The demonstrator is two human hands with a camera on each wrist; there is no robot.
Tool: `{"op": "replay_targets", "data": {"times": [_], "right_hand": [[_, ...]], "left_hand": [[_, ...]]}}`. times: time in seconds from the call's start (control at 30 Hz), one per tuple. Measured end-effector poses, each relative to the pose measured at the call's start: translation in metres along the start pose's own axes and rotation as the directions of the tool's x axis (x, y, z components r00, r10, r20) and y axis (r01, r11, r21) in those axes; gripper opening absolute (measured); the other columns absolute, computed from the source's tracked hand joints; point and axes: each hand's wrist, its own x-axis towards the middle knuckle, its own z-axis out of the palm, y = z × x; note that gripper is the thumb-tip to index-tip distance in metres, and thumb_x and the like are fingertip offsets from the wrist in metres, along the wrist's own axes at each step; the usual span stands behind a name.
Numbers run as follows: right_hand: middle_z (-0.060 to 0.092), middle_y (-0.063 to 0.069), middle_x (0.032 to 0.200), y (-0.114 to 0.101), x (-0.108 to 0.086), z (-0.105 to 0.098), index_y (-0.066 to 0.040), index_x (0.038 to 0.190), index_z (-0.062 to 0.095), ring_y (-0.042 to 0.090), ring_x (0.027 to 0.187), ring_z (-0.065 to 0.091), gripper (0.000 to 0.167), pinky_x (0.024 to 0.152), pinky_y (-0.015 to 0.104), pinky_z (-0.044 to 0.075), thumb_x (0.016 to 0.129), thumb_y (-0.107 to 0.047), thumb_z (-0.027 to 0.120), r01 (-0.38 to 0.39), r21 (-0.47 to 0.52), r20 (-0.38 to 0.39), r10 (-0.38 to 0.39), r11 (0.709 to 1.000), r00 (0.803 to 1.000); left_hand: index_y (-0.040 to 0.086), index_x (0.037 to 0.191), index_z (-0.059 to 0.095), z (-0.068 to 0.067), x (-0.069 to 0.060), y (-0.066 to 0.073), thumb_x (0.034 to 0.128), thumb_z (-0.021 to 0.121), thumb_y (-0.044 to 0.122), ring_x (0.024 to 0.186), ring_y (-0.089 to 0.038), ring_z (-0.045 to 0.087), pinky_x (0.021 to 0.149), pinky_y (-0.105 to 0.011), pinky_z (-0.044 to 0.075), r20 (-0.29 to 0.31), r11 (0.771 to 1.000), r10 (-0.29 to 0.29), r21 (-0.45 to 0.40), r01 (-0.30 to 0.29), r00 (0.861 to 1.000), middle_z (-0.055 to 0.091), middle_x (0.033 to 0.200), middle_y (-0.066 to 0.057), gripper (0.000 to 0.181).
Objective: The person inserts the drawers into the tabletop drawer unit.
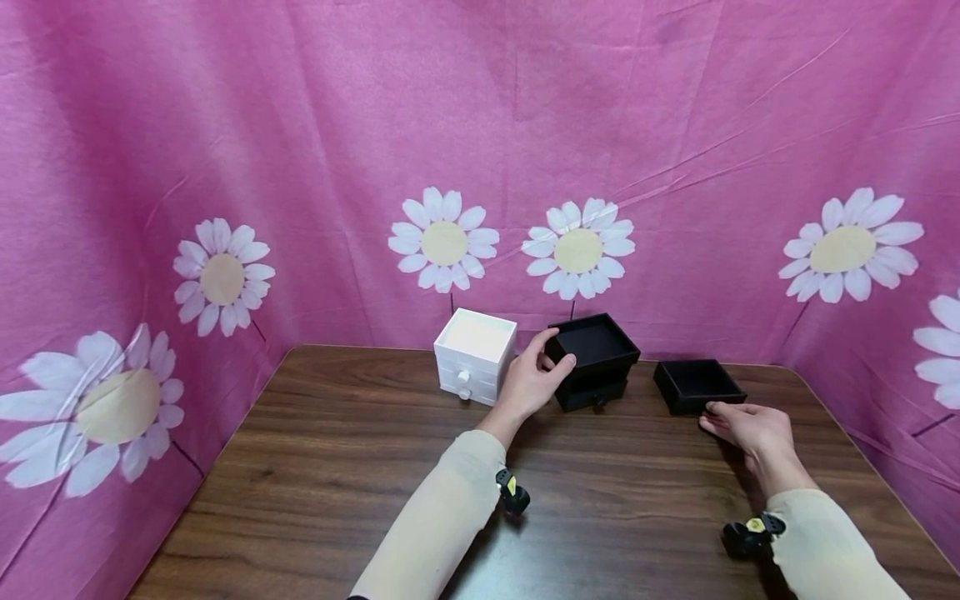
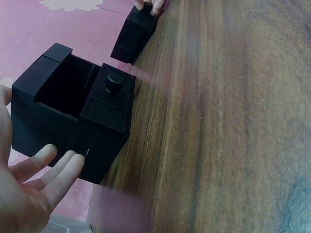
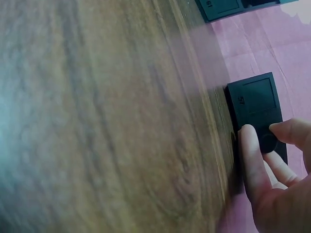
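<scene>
A small black drawer box (image 1: 592,346) stands at the back of the table, with an open tray top and an empty slot above its lower drawer. That drawer's front carries a round knob (image 2: 114,82). My left hand (image 1: 528,379) is at the box's left side, its fairly straight fingers (image 2: 63,177) resting against the side wall and the thumb near the top. To the right, a separate black drawer (image 1: 697,383) sits on the table, knob side towards me. My right hand (image 1: 753,433) pinches this drawer at its front knob (image 3: 267,142).
Just left of the black box stands a white drawer box (image 1: 476,354) with two knobs. Behind the wooden table (image 1: 360,492) hangs a pink cloth (image 1: 337,150) with printed daisies, which also runs along both sides.
</scene>
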Motion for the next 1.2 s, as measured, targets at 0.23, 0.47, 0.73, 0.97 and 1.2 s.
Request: {"op": "replay_targets", "data": {"times": [0.23,0.47,0.73,0.97,1.2], "right_hand": [[0.075,-0.004,0.071,0.002,-0.001,0.001,-0.007,0.092,0.064,0.007,0.068,0.078,0.013,0.074,0.024,0.066,0.104,-0.002,0.06,-0.025,0.01,-0.043,0.025,1.0,0.999],[0.075,-0.001,0.067,0.002,-0.007,0.004,-0.009,0.087,0.063,0.008,0.064,0.078,0.017,0.073,0.024,0.066,0.102,0.0,0.059,-0.026,0.047,-0.072,0.029,0.999,0.997],[0.075,-0.001,0.067,0.005,-0.012,0.003,-0.011,0.085,0.064,0.009,0.064,0.078,0.02,0.073,0.024,0.066,0.101,0.0,0.062,-0.035,0.072,-0.086,0.041,0.997,0.995],[0.076,-0.001,0.068,0.007,-0.019,0.003,-0.014,0.077,0.068,0.01,0.065,0.078,0.03,0.072,0.024,0.066,0.102,0.001,0.063,-0.024,0.092,-0.093,0.032,0.995,0.995],[0.078,-0.003,0.071,0.008,-0.028,0.004,-0.019,0.076,0.073,0.008,0.068,0.079,0.034,0.073,0.022,0.065,0.104,-0.002,0.065,0.007,0.12,-0.046,-0.001,0.993,0.999]], "left_hand": [[0.035,0.157,0.053,-0.001,0.0,0.0,0.1031,0.068,0.05,0.082,-0.011,0.061,0.07,-0.024,0.049,0.001,1.0,0.003,0.004,-0.003,1.0,0.068,0.1,-0.003,0.058],[0.035,0.157,0.053,-0.002,-0.001,0.001,0.1031,0.068,0.049,0.082,-0.011,0.061,0.069,-0.024,0.049,0.004,1.0,0.008,0.0,-0.008,1.0,0.068,0.099,-0.003,0.058],[0.034,0.157,0.053,-0.001,0.0,0.0,0.103,0.068,0.048,0.083,-0.011,0.062,0.068,-0.024,0.048,-0.004,1.0,0.025,0.009,-0.025,1.0,0.069,0.099,-0.003,0.058],[0.034,0.157,0.053,0.0,-0.001,0.0,0.1032,0.068,0.048,0.084,-0.012,0.062,0.068,-0.024,0.049,0.001,1.0,0.016,0.004,-0.016,1.0,0.069,0.099,-0.003,0.058],[0.034,0.158,0.053,-0.001,0.0,0.0,0.1034,0.068,0.048,0.084,-0.012,0.062,0.068,-0.024,0.049,-0.001,1.0,0.017,-0.007,-0.017,1.0,0.069,0.1,-0.004,0.058]]}}
